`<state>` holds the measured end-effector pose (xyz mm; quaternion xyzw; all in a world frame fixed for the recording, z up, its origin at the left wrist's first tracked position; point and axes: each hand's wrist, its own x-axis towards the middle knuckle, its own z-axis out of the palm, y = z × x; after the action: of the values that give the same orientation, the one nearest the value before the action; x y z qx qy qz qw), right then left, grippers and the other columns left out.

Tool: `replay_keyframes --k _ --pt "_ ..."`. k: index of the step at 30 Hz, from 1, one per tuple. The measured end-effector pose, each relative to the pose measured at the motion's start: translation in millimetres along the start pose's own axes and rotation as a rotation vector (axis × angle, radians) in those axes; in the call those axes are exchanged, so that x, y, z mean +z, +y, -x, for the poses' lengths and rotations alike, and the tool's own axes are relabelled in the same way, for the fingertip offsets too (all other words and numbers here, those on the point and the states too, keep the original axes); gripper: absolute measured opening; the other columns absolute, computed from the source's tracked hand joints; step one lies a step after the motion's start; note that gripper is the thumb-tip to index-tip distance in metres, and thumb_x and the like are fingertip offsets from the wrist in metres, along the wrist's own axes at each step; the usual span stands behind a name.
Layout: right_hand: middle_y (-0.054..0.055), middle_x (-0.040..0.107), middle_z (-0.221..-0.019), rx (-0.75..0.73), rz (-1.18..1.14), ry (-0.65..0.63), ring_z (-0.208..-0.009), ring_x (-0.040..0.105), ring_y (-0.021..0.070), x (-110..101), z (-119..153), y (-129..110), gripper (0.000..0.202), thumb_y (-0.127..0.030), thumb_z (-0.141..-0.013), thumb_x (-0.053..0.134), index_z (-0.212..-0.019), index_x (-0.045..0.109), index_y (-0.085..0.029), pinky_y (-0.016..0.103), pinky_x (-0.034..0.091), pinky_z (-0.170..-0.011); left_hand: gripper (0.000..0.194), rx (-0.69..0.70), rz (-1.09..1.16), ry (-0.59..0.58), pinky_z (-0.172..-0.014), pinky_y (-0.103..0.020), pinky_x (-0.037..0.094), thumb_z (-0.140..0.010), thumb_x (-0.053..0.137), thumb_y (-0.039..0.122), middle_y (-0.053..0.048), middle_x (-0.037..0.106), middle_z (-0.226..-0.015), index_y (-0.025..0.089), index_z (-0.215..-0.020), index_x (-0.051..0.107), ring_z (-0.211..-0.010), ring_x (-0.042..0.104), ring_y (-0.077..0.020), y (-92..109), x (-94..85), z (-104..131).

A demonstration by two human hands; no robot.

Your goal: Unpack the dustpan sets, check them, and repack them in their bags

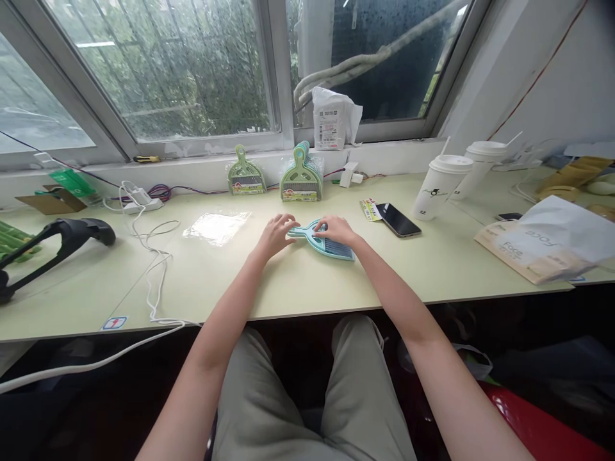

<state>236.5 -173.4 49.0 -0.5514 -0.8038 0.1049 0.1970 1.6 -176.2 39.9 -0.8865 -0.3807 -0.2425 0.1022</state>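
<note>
A light blue mini dustpan and brush set lies on the table in front of me, its handle pointing left and its dark bristles to the right. My left hand has its thumb and fingers curled about the handle's end. From the right, my right hand grips the set where the handle widens, fingertips on its upper face. A clear plastic wrapper lies flat to the left. Beyond my right hand is a printed label card, touching a black phone.
Wrapped green dustpan sets lean by the window, with another wrapped set to their left. White cups and a paper bag stand right. White cables and a black curved frame lie left.
</note>
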Motion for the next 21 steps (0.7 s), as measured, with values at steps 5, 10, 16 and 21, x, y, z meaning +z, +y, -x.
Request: replay_keyframes --k 5,10,16,21 --pt "0.003 0.070 -0.110 -0.044 -0.028 0.007 -0.110 0.058 0.0224 3.9 -2.4 -2.7 0.017 -0.039 -0.080 0.070 -0.088 0.075 -0.025 0.031 0.042 -0.091 0.033 0.082 -0.137 -0.124 -0.080 -0.034 0.043 -0.087 0.045 0.005 -0.010 0.065 -0.104 0.020 -0.105 0.067 -0.093 0.060 -0.0215 8.2 13.5 -2.2" --pt "0.003 0.070 -0.110 -0.016 0.021 -0.006 -0.110 0.057 0.0236 6.6 -3.9 -3.1 0.016 -0.040 -0.078 0.072 -0.086 0.075 -0.026 0.034 0.042 -0.092 0.033 0.043 -0.216 -0.228 -0.075 -0.034 0.043 -0.084 0.041 0.001 -0.011 0.066 -0.090 0.016 -0.094 0.068 -0.086 0.062 -0.0231 13.9 19.9 -6.1" --pt "0.001 0.072 -0.099 0.045 -0.004 0.032 -0.100 0.062 0.0222 9.8 -3.3 -3.9 0.018 -0.040 -0.073 0.072 -0.085 0.072 -0.026 0.032 0.045 -0.084 0.035 -0.181 0.092 0.028 -0.099 -0.042 0.040 -0.084 0.050 0.012 -0.012 0.061 -0.118 0.022 -0.116 0.061 -0.116 0.053 -0.0273 14.5 20.2 -4.4" --pt "0.002 0.072 -0.097 0.220 -0.203 0.359 -0.097 0.064 0.0205 17.5 -8.6 -15.1 0.020 -0.041 -0.077 0.067 -0.087 0.068 -0.024 0.030 0.047 -0.082 0.049 -0.696 0.971 0.190 -0.103 -0.048 0.040 -0.091 0.047 0.041 -0.011 0.055 -0.130 0.025 -0.137 0.042 -0.121 0.052 -0.0274 36.1 24.9 -13.8"
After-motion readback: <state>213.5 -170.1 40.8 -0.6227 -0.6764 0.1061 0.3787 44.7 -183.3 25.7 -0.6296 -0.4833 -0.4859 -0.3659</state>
